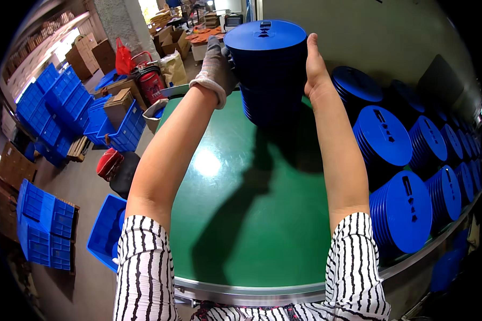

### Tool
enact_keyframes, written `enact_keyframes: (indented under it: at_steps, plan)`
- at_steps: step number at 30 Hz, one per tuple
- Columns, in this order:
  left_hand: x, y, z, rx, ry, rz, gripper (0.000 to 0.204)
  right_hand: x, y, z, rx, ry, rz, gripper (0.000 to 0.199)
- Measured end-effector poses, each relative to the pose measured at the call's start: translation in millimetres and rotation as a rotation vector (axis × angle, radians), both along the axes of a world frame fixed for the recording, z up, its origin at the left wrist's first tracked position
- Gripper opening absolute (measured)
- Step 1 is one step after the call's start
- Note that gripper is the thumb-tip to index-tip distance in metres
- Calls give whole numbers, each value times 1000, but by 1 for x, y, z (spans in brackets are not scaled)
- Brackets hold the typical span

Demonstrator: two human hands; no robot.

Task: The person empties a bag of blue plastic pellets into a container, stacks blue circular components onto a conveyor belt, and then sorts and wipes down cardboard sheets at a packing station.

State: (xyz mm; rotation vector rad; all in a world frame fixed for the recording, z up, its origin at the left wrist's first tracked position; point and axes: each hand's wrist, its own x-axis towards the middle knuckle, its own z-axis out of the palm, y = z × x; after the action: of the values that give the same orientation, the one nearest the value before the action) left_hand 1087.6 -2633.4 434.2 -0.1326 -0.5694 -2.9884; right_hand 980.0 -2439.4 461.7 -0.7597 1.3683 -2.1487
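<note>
A tall stack of round blue plastic discs [268, 69] stands at the far end of a green table [241, 214]. My left hand [217, 67], in a grey knit glove, presses against the stack's left side. My right hand [315, 67], bare, lies flat against its right side. Both arms are stretched far forward, and the stack is clamped between the two palms. The top disc has small cut-out slots.
Rows of blue discs on edge [396, 160] line the table's right side along a grey wall. Left of the table on the floor are blue crates [64, 101], a blue bin [104, 230], cardboard boxes [118, 101] and a red bag [124, 59].
</note>
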Motion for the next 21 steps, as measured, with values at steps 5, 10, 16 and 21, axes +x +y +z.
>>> enact_keyframes:
  at_steps: [5, 10, 16, 21]
  plan:
    - [-22, -14, -45, -594, -402, 538, 74, -46, 11, -45, 129, -83, -59, 94]
    - [-33, 3, -89, -728, -528, 558, 75, -64, -10, -112, 105, -283, 90, 88]
    - [-12, 47, -61, -532, -308, 476, 73, -25, -4, -95, -158, -251, 236, 78]
    - [46, 94, -11, -525, -240, 522, 72, 1, -3, -83, -177, -287, 237, 72]
